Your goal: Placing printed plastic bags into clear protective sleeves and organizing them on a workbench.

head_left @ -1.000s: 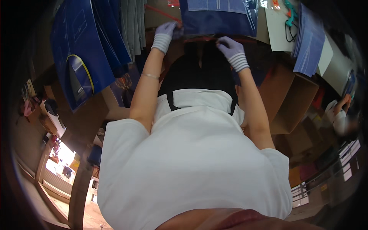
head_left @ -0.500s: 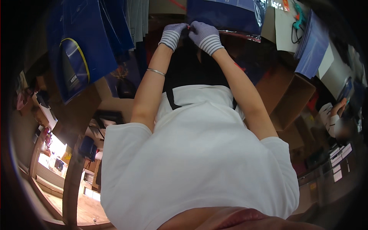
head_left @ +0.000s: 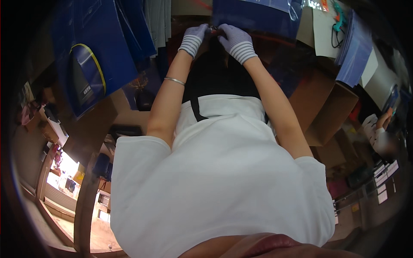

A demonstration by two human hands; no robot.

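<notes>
At the top middle, my left hand (head_left: pixel 196 35) and my right hand (head_left: pixel 236 38) wear pale purple knit gloves with striped cuffs. Their fingertips nearly meet, pinched around something small, dark and reddish (head_left: pixel 212 29). It is too small and blurred to name. Just beyond my right hand lies a large blue sheet (head_left: pixel 254 19), flat on the work surface. A silver bangle (head_left: pixel 175 80) circles my left forearm.
To the left hang blue printed sheets (head_left: pixel 92 56) beside grey-white ones (head_left: pixel 158 26). An open cardboard box (head_left: pixel 333 114) is at right, below a stack of blue sheets (head_left: pixel 355 47) and a teal-handled tool (head_left: pixel 338 21). Another person's hand (head_left: pixel 384 118) shows far right.
My right hand has shifted slightly right, widening the gap between the hands. The shiny, crinkled edge along the blue sheet's near side no longer shows. The whole view has shifted a little.
</notes>
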